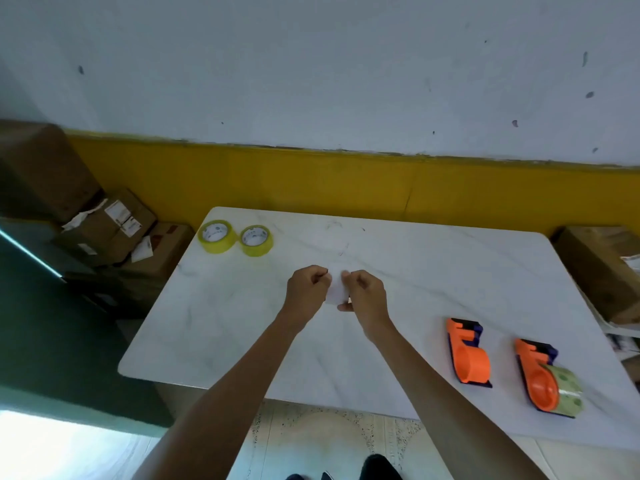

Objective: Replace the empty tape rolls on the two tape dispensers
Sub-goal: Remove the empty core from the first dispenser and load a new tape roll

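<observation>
Both hands, left hand [306, 289] & right hand [367, 296], pinched a pale empty tape core [336, 292] between their fingers mid-tabletop [398, 271]; bare orange dispenser [465, 351] lay nearer the right hand, fresh yellow tape rolls [217, 236] far-left, nearer the left.

tape rolls [217, 235] [256, 240]: 2 | dispensers [467, 353] [540, 379]: 2 | hands [306, 289] [367, 294]: 2

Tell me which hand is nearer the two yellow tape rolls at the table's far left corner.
Left. The left hand is mid-table, right of and nearer the camera than the yellow tape rolls; the right hand sits beyond it, farther right. Both pinch one white object.
</observation>
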Motion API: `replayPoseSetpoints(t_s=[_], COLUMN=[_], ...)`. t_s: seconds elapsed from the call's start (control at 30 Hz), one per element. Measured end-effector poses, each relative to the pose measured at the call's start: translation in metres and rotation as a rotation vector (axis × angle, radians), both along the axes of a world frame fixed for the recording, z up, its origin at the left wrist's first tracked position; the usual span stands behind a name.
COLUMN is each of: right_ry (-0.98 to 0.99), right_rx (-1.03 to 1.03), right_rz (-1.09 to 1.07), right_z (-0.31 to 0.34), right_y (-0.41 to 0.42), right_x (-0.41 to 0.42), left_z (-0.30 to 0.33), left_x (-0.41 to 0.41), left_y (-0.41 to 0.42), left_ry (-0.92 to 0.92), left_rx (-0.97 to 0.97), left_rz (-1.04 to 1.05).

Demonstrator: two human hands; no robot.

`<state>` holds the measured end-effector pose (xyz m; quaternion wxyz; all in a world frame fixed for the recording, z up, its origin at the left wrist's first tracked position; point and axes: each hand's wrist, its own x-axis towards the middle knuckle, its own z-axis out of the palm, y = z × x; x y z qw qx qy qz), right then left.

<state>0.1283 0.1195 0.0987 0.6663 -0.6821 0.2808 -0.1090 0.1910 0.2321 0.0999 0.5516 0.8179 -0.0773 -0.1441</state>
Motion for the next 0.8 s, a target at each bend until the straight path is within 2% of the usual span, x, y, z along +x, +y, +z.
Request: replayPoseSetpoints(t_s=[0.4,0.8], right_ry=[0.073,0.100], right_rx=[0.002,0.128], right_rz=[0.028,0.082], right_z=[-0.019,-0.048], right_y=[0.010,0.021], right_x=[0.073,0.173], left_z=[-0.024,-0.033], left_x=[0.068,0.158], left_y=[0.011,0.029], left_ry=[0.093,0.195], left_rx=[0.021,0.077], left_rz=[0.025,0.089])
